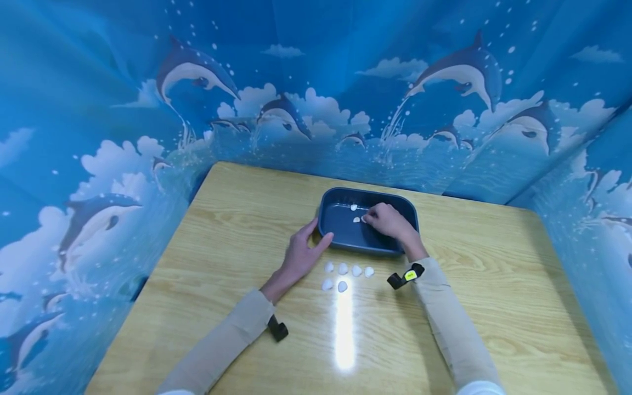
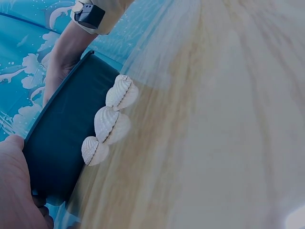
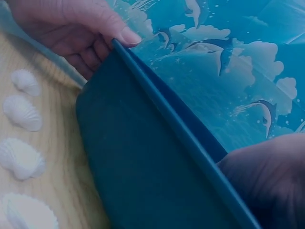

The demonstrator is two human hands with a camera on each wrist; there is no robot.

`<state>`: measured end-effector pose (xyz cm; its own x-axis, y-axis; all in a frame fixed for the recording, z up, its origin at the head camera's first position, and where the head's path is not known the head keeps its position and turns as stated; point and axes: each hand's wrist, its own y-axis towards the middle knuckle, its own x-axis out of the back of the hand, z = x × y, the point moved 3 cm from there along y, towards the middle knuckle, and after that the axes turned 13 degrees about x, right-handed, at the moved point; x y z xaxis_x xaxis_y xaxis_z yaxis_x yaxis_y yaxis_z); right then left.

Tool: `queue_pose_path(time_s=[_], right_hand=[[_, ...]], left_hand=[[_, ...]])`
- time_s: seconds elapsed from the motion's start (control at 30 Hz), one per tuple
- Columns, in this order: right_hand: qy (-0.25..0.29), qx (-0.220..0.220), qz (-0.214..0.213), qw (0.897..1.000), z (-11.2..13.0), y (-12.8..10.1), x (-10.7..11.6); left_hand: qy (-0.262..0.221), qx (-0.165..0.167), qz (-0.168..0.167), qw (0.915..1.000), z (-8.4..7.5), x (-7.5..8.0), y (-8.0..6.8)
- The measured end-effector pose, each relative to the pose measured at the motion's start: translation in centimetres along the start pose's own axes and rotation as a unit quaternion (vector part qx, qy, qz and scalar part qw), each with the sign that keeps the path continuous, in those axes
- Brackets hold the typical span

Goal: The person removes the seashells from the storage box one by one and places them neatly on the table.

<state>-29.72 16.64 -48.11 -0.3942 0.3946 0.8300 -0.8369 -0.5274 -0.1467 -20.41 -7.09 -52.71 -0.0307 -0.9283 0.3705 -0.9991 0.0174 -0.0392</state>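
Observation:
A dark blue rectangular basin (image 1: 340,220) stands on the table. At its left end my left hand (image 1: 302,253) holds it, the thumb over the rim and the fingers curled against the outside, as the right wrist view shows. My right hand (image 1: 390,220) reaches down inside the basin and pinches a small white seashell (image 1: 364,219) close to the basin floor. Beside those fingertips lie two more shells, one nearer (image 1: 356,220) and one farther back (image 1: 353,207). The basin wall hides the right fingertips in both wrist views.
Several ribbed white seashells (image 1: 343,269) lie in two rows on the wooden table (image 1: 247,219) in front of the basin. Behind the table hangs a blue dolphin-print curtain (image 1: 306,60). A black strap (image 1: 406,275) hangs from the right wrist, another (image 1: 277,328) from the left.

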Motion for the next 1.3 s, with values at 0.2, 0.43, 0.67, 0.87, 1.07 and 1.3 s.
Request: queue_pose_path(time_s=[0.2, 0.43, 0.67, 0.87, 1.07, 1.3], right_hand=[[0.031, -0.047, 0.012, 0.998, -0.2, -0.7, 0.2], [-0.012, -0.067, 0.0, 0.998, -0.1, -1.8, 0.6], [-0.019, 0.003, -0.026, 0.999, -0.1, -1.9, 0.5], [-0.031, 0.013, 0.003, 0.999, -0.2, -1.9, 0.1], [-0.036, 0.011, 0.007, 0.999, -0.1, -2.0, 0.1], [-0.007, 0.074, 0.009, 0.997, -0.1, -2.3, 0.1]], left_hand=[[-0.004, -0.009, 0.002, 0.9999, -0.1, 0.0, 0.0], [-0.007, -0.016, 0.002, 0.9998, -0.1, -0.1, 0.0], [-0.008, -0.016, 0.001, 0.9998, 0.1, -0.1, 0.0], [-0.008, -0.014, 0.002, 0.9999, 0.2, -0.1, 0.1], [-0.01, -0.013, -0.002, 0.9999, 0.1, -0.1, 0.1], [-0.008, -0.01, 0.0, 0.9999, 0.0, -0.1, 0.0]])
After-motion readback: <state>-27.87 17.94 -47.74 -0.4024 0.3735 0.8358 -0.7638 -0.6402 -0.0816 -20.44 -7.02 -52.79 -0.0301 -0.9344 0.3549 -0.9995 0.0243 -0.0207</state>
